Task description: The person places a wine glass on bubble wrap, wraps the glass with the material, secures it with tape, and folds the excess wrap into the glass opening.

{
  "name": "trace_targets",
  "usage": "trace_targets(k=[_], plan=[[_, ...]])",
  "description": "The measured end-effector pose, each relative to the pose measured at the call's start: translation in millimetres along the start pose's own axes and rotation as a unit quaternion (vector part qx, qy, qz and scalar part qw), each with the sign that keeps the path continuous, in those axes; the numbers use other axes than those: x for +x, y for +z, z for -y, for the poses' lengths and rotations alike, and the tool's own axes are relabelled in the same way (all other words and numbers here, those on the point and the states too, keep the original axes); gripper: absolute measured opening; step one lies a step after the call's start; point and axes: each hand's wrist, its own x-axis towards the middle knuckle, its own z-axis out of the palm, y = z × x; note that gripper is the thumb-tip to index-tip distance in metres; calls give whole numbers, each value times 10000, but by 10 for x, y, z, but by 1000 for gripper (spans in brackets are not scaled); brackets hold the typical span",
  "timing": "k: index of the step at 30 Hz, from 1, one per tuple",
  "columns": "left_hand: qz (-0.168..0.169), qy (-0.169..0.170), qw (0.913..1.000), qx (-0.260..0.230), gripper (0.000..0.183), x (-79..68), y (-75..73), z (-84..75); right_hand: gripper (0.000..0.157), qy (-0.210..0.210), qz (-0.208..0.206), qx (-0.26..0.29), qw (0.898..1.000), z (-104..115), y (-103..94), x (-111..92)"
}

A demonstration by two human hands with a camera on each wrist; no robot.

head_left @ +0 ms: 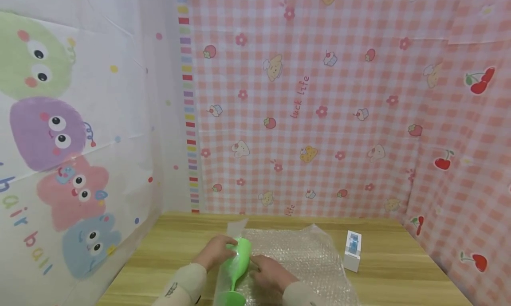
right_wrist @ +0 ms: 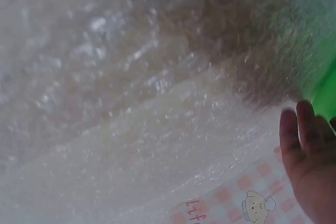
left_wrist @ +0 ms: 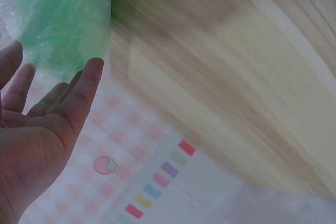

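A bright green goblet (head_left: 242, 259) lies on its side on a sheet of clear bubble wrap (head_left: 295, 261). Its bowl points away from me and its round foot (head_left: 233, 298) is toward me. Wrap covers the goblet's left side. My left hand (head_left: 217, 251) is at the left of the bowl, fingertips touching the covered side; the left wrist view shows its fingers (left_wrist: 79, 98) fairly straight against green seen through wrap (left_wrist: 63, 19). To the right of the bowl, my right hand (head_left: 273, 272) reaches its fingertips to the goblet's side, over the wrap. Its fingers look extended in the right wrist view.
A small white box (head_left: 352, 261) with a blue top stands right of the wrap on the wood-grain table (head_left: 383, 275). Behind the table hangs a pink checked cloth (head_left: 311, 133); a white cartoon-printed cloth (head_left: 131, 164) hangs at the left.
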Motion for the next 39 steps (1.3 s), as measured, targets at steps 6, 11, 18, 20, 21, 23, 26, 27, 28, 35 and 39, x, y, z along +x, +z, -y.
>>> trace_targets(k=[6, 11, 18, 20, 21, 23, 26, 27, 28, 35, 39], plan=[[-70, 125, 9993, 359, 29, 33, 78, -73, 36, -784, -955, -515, 9910, 7, 67, 43], [-20, 303, 9990, 325, 25, 31, 85, -63, 35, -1186, -1047, -1022, 9821, 88, 101, 47], [134, 308, 9994, 63, 31, 17, 32, -8, 35, -1087, -997, -1123, 9827, 127, 97, 37], [167, 271, 9995, -16, 31, 15, 27, 0, 35, -1029, -997, -1059, 9840, 122, 94, 31], [185, 277, 9994, -62, 31, 14, 29, 9, 35, -1026, -1033, -1028, 9840, 116, 94, 30], [254, 271, 9991, -181, 34, 5, 30, 20, 34, -1043, -1148, -966, 9832, 100, 96, 27], [425, 280, 9983, -289, 40, -4, 50, 50, 34, -1081, -1349, -871, 9811, 72, 104, 25], [471, 278, 9980, -330, 43, -6, 60, 57, 34, -1076, -1396, -825, 9809, 62, 106, 24], [504, 296, 9977, -330, 44, -8, 70, 60, 34, -1047, -1422, -756, 9814, 52, 110, 23], [523, 587, 9969, 4, 45, 10, 148, 93, 35, -850, -1474, -338, 9848, -8, 119, 17], [558, 667, 9960, 182, 46, -6, 169, 111, 41, -632, -1253, -34, 9901, -8, 104, 4]])
